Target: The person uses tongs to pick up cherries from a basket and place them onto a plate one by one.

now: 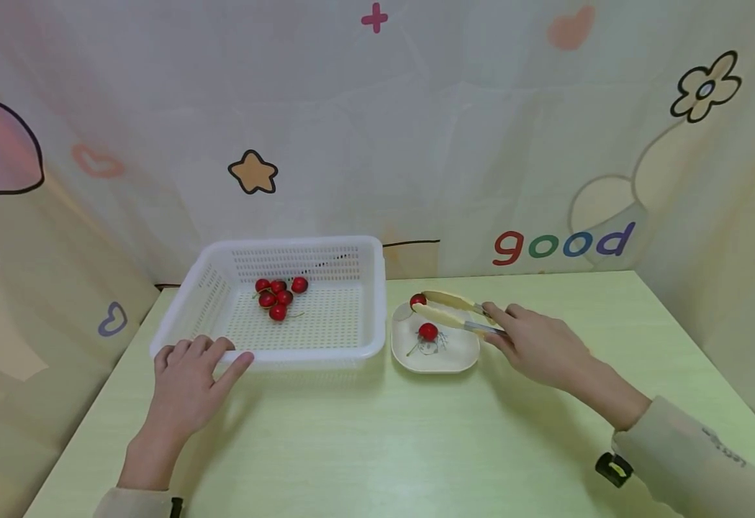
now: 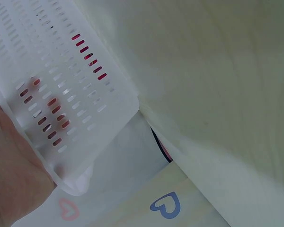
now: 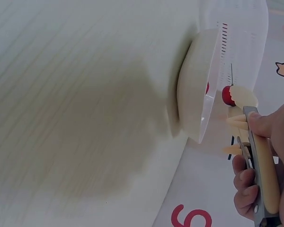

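My left hand [image 1: 189, 385] grips the near left rim of a white plastic basket [image 1: 325, 355], its fingers over the edge and showing through the slots in the left wrist view. Inside the basket lie several red cherries [image 1: 278, 312]. My right hand [image 1: 542, 345] holds a pair of tongs [image 1: 461, 325] with cream tips and metal arms, over a small cream plate [image 1: 461, 360]. At the tips of the tongs is one cherry [image 3: 228, 96], stem upward in the right wrist view. Another cherry [image 1: 427, 332] with a stem rests on the plate.
Plate and basket stand side by side on a pale green table [image 1: 377, 439]. Behind them hangs a printed curtain [image 1: 351, 144] that also closes off both sides. Dark bands [image 1: 613, 469] show at the wrists.
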Demonstrator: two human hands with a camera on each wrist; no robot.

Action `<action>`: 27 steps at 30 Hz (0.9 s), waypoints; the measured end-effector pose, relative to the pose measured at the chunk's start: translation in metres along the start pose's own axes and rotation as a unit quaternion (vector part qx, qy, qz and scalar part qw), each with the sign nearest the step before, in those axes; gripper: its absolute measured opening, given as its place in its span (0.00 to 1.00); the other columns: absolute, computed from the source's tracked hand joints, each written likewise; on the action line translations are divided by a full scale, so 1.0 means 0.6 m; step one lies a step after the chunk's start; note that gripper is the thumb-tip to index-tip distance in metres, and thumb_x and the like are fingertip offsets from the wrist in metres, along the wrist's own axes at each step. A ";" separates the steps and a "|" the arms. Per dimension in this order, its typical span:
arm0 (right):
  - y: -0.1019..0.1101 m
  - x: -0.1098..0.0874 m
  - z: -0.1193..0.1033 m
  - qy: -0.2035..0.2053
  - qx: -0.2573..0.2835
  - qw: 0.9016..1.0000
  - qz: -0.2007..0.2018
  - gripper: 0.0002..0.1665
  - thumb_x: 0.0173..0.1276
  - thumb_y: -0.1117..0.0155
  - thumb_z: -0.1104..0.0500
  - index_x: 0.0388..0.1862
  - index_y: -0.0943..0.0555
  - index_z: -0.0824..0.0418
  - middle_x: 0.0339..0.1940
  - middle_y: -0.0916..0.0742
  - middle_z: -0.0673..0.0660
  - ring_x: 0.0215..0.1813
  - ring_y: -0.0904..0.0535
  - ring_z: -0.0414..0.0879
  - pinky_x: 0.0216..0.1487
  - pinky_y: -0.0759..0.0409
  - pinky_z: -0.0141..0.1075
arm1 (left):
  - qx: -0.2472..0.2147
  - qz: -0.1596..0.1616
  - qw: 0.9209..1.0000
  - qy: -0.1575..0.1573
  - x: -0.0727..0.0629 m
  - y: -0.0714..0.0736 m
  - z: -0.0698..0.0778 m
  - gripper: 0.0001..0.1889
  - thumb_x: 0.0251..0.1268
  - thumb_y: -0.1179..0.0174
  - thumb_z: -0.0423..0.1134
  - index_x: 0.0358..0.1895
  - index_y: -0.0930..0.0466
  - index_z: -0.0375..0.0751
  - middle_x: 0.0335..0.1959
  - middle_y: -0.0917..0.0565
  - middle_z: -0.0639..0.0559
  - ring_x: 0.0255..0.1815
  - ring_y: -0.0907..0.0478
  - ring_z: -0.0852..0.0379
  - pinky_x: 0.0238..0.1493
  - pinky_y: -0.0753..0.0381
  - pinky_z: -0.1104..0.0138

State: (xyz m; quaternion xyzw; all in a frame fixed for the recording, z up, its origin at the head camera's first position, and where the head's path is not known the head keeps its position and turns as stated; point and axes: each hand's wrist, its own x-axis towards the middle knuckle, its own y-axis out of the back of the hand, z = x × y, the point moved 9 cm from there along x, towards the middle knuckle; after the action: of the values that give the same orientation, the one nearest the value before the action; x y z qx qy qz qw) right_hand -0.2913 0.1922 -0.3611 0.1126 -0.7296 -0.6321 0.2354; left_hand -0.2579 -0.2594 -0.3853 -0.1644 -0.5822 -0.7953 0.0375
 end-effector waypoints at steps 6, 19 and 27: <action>-0.013 0.003 0.006 -0.002 -0.004 1.000 -0.022 0.29 0.75 0.34 0.49 0.68 0.24 0.63 0.30 0.22 0.53 0.24 0.32 0.43 0.20 0.32 0.36 | 0.001 -0.008 1.000 0.006 0.000 0.000 -0.001 0.28 0.76 0.48 0.64 0.54 0.18 0.42 0.47 0.20 0.41 0.54 0.31 0.33 0.60 0.48 0.33; -0.033 0.014 -0.009 0.008 -0.023 0.999 -0.047 0.28 0.75 0.34 0.50 0.67 0.23 0.64 0.32 0.20 0.56 0.26 0.30 0.44 0.22 0.31 0.36 | -0.001 -0.005 1.000 0.006 -0.001 -0.001 -0.002 0.27 0.76 0.49 0.64 0.53 0.18 0.43 0.46 0.20 0.41 0.54 0.31 0.34 0.60 0.48 0.33; -0.037 0.018 -0.005 -0.001 -0.019 0.998 -0.055 0.30 0.75 0.34 0.50 0.68 0.24 0.65 0.32 0.20 0.56 0.26 0.30 0.45 0.22 0.31 0.35 | -0.002 -0.006 1.000 0.004 0.000 0.000 0.000 0.28 0.77 0.50 0.64 0.53 0.18 0.42 0.46 0.21 0.41 0.54 0.31 0.34 0.60 0.48 0.32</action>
State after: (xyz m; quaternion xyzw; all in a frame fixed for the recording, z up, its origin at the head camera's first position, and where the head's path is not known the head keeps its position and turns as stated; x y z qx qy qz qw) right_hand -0.3021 0.1805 -0.3803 0.1473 -0.7103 -0.6582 0.2015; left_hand -0.2582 -0.2594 -0.3854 -0.1577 -0.5815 -0.7974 0.0353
